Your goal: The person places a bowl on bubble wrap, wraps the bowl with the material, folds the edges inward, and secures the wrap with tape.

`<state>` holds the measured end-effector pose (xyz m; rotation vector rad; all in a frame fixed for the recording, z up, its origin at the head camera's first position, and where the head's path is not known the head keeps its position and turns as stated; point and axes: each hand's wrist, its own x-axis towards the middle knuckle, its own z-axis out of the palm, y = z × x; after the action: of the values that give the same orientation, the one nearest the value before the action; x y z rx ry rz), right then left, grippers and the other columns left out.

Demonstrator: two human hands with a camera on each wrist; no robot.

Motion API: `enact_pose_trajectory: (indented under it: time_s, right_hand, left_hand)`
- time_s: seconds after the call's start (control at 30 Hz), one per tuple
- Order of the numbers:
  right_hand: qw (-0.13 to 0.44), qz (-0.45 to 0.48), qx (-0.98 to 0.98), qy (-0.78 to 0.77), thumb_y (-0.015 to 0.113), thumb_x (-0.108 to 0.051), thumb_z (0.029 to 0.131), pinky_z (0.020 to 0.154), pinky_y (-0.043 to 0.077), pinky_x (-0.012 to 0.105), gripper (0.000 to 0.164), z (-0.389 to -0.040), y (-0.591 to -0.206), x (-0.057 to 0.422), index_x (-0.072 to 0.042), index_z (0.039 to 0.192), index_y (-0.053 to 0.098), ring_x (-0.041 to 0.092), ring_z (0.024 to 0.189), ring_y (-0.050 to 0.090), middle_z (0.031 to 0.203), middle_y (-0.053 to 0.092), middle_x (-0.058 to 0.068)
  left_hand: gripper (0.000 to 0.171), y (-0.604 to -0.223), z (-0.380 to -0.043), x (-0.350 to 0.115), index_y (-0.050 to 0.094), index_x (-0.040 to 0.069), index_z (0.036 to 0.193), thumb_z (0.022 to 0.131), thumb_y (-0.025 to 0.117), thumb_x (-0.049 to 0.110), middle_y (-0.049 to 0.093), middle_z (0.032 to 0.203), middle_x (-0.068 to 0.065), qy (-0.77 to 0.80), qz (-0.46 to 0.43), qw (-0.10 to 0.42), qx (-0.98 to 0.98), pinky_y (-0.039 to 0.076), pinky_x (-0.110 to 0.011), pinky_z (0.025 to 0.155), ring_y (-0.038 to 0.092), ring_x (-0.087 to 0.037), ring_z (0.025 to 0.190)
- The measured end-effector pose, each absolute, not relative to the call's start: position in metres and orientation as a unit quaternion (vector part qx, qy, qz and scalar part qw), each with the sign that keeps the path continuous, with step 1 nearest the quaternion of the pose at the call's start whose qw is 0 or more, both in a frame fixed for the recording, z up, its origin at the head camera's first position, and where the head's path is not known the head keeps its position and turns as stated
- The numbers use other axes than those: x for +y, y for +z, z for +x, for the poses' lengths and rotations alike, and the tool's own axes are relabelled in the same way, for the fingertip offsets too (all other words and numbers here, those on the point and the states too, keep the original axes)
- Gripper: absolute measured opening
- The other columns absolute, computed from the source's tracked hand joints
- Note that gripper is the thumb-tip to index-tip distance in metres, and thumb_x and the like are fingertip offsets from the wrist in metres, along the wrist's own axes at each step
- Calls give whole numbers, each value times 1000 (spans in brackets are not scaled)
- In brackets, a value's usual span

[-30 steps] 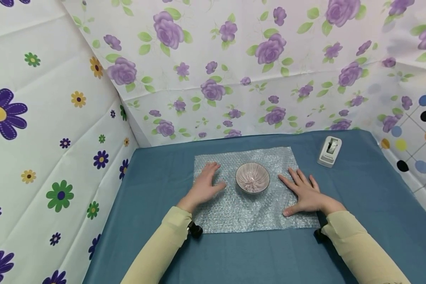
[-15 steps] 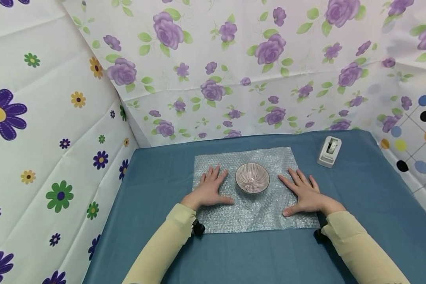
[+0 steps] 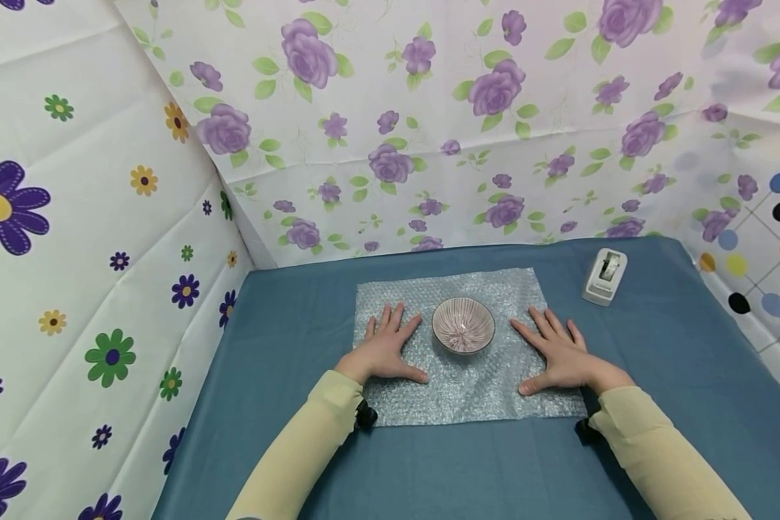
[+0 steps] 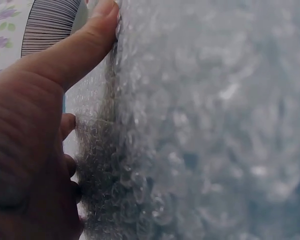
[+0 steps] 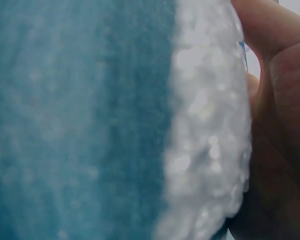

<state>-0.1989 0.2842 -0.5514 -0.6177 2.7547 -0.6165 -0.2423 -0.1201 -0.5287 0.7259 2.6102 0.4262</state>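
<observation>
In the head view a small bowl with thin dark stripes stands upright near the middle of a flat sheet of bubble wrap. My left hand rests on the sheet to the bowl's left, fingers spread. On the other side, my right hand lies spread on the sheet's right part. Neither hand touches the bowl. The left wrist view has the thumb against the bubble wrap, with the striped bowl behind it. Bubble wrap fills part of the right wrist view beside the hand.
A white tape dispenser-like object stands at the back right of the blue-covered table. Flowered cloth hangs behind the table, and more patterned cloth borders the left side.
My left hand has shifted slightly to the right and down, and its fingers have spread flat on the bubble wrap. The right hand and the bowl have stayed in place.
</observation>
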Motion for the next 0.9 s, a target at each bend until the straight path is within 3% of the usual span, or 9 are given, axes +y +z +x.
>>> enact_pose_trajectory:
  time_s: [0.9]
  right_hand:
    - [118, -219, 944, -217, 89, -71, 73, 117, -7, 78, 131, -198, -554, 286, -18, 173, 22, 54, 159, -8, 177, -3, 25]
  left_hand:
    - [125, -526, -240, -118, 15, 28, 174, 80, 85, 71, -11, 178, -13, 150, 251, 194, 936, -6, -65, 127, -16, -38, 162]
